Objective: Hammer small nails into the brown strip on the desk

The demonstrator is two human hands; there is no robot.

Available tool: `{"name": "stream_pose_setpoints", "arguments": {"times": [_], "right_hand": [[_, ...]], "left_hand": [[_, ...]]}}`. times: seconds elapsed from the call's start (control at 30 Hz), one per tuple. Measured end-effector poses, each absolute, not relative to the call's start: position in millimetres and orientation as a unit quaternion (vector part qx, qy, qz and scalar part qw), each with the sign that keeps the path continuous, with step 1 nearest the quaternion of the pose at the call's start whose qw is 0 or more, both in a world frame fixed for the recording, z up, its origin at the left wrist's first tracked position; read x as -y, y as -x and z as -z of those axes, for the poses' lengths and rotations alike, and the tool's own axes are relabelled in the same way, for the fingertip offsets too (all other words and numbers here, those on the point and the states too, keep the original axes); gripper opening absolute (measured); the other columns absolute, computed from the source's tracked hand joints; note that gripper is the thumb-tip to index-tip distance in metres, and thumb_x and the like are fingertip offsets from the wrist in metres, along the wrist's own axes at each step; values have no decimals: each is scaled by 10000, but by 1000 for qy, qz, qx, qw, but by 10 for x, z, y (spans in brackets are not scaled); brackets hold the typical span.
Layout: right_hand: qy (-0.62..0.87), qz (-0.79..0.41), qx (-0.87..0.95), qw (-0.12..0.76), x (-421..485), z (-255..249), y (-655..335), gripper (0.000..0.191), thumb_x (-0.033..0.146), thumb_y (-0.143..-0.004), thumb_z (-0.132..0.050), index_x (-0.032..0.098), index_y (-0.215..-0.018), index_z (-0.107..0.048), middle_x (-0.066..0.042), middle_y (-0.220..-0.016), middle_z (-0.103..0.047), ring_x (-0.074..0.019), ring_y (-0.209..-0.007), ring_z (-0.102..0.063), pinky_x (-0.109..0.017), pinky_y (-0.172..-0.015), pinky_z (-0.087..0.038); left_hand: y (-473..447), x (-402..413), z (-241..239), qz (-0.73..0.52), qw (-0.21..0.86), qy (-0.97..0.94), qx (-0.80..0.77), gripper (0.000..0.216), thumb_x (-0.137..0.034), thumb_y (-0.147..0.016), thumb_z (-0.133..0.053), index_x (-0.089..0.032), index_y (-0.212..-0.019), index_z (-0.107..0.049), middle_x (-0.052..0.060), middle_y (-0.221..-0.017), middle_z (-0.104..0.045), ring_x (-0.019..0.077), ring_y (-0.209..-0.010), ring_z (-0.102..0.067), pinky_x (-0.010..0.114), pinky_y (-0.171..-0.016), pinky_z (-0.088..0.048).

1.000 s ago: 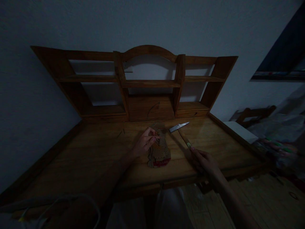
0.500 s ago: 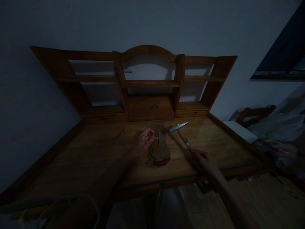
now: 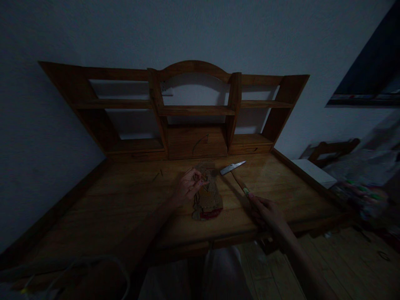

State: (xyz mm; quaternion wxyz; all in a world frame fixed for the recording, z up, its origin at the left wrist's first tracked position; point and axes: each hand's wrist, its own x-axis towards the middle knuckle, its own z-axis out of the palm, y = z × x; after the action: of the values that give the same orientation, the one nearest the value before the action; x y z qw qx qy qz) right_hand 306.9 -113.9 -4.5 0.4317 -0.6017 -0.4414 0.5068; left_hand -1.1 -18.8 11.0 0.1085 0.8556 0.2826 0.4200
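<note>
The room is dim. A worn, brownish piece of cardboard (image 3: 208,199) with a red lower edge lies flat on the wooden desk (image 3: 131,200). My left hand (image 3: 188,186) rests at its upper left corner, fingers pinched on something small that I cannot make out. My right hand (image 3: 265,211) grips the wooden handle of a hammer (image 3: 233,167), whose metal head sits just right of the cardboard's top, close to the desk surface.
A wooden hutch (image 3: 193,110) with open shelves rises at the back of the desk, against a pale wall. A few small nails (image 3: 158,173) lie left of my hand. A chair (image 3: 333,148) and cluttered bags stand to the right. White cables (image 3: 78,266) lie at the lower left.
Both hands and the hammer have barely shifted. The hammer head sits slightly lower and further left, and my left fingers have closed a little tighter.
</note>
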Motion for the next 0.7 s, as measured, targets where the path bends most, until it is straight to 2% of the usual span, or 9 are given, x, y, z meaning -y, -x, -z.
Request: {"name": "stream_pose_setpoints", "arguments": {"times": [0.47,0.7], "right_hand": [[589,-506,451,439,1140,40,-3064,481,653,-765,-569,200,-635,-470,82,-456,-350,-53,-334,-286,-180,-299,-209],[585,-509,455,437,1135,53,-3073,484,655,-773,-559,192,-648,-490,79,-460,-365,-50,-340,-289,-178,-310,-199]], "left_hand": [[-17,212,-139,-394,105,-872,-270,348,-317,-957,-398,-223,-1043,-722,65,-925,-501,184,-937,-490,362,-842,-420],[-12,214,-134,-413,132,-860,-268,451,-371,-973,-309,-191,-1080,-709,84,-957,-498,199,-950,-487,378,-871,-427]]}}
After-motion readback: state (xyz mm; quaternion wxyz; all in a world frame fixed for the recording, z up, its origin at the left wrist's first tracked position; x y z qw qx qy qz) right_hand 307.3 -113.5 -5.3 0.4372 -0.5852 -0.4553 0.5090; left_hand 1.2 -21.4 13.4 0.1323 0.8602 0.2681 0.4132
